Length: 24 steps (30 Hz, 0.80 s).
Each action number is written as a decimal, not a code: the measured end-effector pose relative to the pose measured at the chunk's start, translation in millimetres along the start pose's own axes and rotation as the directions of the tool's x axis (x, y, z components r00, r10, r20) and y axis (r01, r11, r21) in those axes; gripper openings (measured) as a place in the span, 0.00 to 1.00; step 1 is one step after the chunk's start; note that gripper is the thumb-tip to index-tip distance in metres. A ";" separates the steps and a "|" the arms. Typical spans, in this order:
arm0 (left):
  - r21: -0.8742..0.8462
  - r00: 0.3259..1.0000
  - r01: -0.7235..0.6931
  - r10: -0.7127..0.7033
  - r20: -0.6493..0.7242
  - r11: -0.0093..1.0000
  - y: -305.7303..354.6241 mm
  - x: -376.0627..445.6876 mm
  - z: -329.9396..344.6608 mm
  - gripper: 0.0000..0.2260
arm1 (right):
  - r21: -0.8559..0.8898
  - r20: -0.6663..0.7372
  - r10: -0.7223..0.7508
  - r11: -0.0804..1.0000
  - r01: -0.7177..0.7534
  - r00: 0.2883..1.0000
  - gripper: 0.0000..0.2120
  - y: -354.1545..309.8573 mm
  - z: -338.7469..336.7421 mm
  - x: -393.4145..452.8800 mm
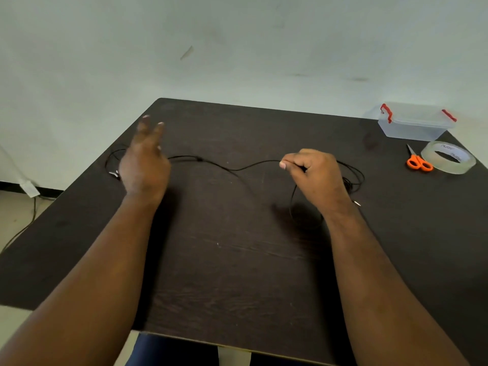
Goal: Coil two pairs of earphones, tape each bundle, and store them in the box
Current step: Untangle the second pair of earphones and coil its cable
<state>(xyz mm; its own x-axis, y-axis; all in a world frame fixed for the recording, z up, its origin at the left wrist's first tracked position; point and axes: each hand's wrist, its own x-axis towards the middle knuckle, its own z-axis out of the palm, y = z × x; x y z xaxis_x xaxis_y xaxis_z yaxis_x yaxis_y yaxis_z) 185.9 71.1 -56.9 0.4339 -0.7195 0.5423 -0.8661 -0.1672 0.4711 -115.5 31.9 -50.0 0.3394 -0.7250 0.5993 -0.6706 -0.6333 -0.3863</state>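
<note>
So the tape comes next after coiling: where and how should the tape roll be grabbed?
Probably by its rim. The clear tape roll lies flat on the table with its hole upward, so come from above with the nearer right hand, thumb in the hole, fingers outside. The scissors sit close on its left; approach from the right.

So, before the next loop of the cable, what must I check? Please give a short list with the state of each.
1. Right hand pinches the cable: ok.
2. Left hand is free to guide: ok, open, above the cable.
3. Cable free of knots: cannot tell, part lies behind the hands.
4. Tape and scissors are ready: ok, on the right.
5. Box is open: not ok, lid on.
</note>
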 end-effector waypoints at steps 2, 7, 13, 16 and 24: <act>-0.236 0.967 -0.252 0.254 -0.025 0.938 27.6 -18.0 8.8 0.24 | 0.012 0.004 -0.019 1.000 0.019 1.000 0.06 -3.6 1.8 0.4; -0.759 0.876 0.055 0.334 0.349 0.649 87.4 -63.4 31.8 0.17 | 0.033 0.021 -0.071 0.997 0.070 0.997 0.07 -13.3 8.0 1.3; -0.777 0.908 0.043 0.300 0.293 0.627 72.4 -49.4 37.4 0.06 | 0.112 0.099 -0.074 0.992 0.063 0.992 0.06 -25.1 15.6 1.4; -0.716 0.946 0.009 0.226 0.232 0.698 58.7 -34.5 37.5 0.06 | 0.129 0.138 -0.048 0.991 0.031 0.989 0.06 -23.3 21.0 1.0; -0.590 0.983 0.183 -0.147 0.109 0.786 -0.4 8.7 28.4 0.03 | 0.013 0.045 0.075 0.997 -0.075 0.996 0.08 7.3 1.9 1.5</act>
<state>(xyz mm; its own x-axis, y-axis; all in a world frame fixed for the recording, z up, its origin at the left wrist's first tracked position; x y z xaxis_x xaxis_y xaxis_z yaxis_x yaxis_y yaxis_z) 182.9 45.7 -72.1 0.5264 -0.7563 0.3884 -0.4550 0.1352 0.8802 -118.7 25.7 -53.3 0.3176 -0.7816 0.5368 -0.6858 -0.5803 -0.4393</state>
